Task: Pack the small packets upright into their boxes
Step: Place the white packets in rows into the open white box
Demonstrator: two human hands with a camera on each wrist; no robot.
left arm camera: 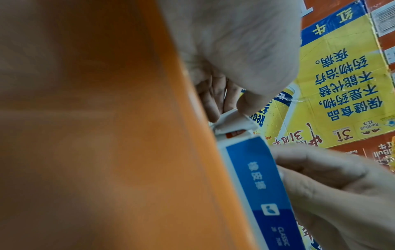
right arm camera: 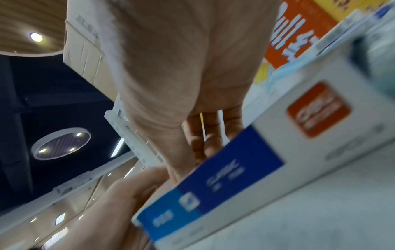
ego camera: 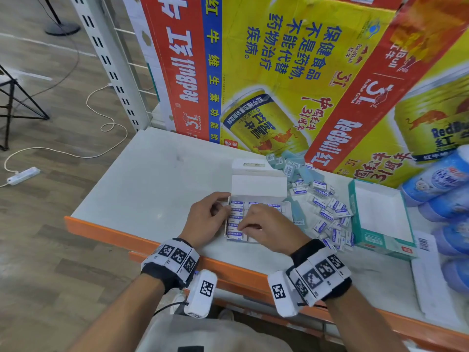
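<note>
A white box (ego camera: 257,185) with its lid folded back lies on the shelf, filled with rows of small blue-and-white packets (ego camera: 237,212). My left hand (ego camera: 206,219) grips the box's left wall; its fingers (left arm camera: 213,104) curl over a corner flap beside the blue side panel (left arm camera: 256,177). My right hand (ego camera: 264,226) is over the box's near rows, with bent fingers pinching a small packet among the packed ones. In the right wrist view its fingers (right arm camera: 210,135) reach down behind the box's side (right arm camera: 235,177). Loose packets (ego camera: 327,212) lie piled to the right.
An open, empty teal box (ego camera: 380,217) stands right of the pile. Blue wrapped bundles (ego camera: 441,179) sit at the far right. Large Red Bull cartons (ego camera: 266,59) wall off the back. The shelf's orange front edge (ego camera: 106,232) runs under my wrists.
</note>
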